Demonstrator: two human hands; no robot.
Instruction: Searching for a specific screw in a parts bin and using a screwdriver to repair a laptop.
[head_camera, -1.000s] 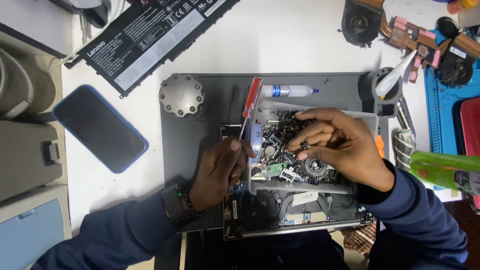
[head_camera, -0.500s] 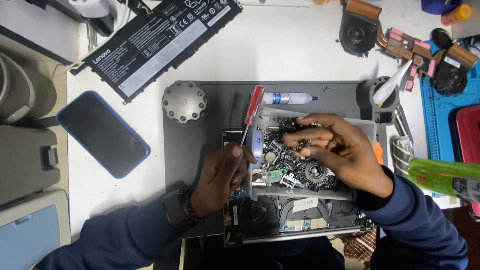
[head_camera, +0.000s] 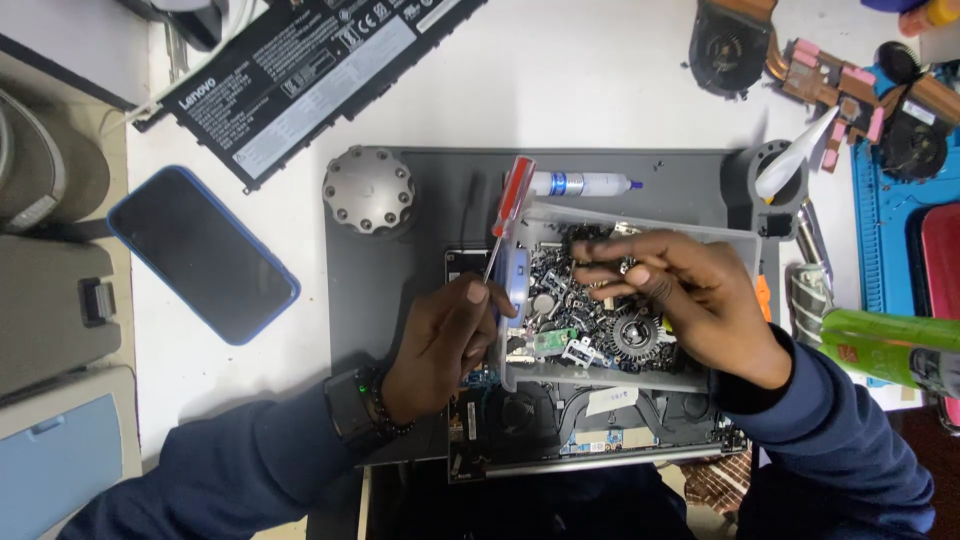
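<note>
Red-handled screwdriver (head_camera: 507, 212) stands tilted, long axis running from handle at upper right down to the tip at lower left, over the grey mat. Left hand (head_camera: 440, 345) is closed around its lower shaft, wrist toward the bench edge. Right hand (head_camera: 680, 300) reaches leftward into the clear parts tray (head_camera: 740, 240), fingers pinched among small black parts; what they grip cannot be told.

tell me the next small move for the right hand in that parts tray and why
Probably pinch one small piece and lift it out. The right hand has its fingertips down among the loose dark parts in the clear tray, while the left hand holds the red-handled screwdriver upright beside it, over the opened laptop. Which piece they touch is too small to tell.
</note>
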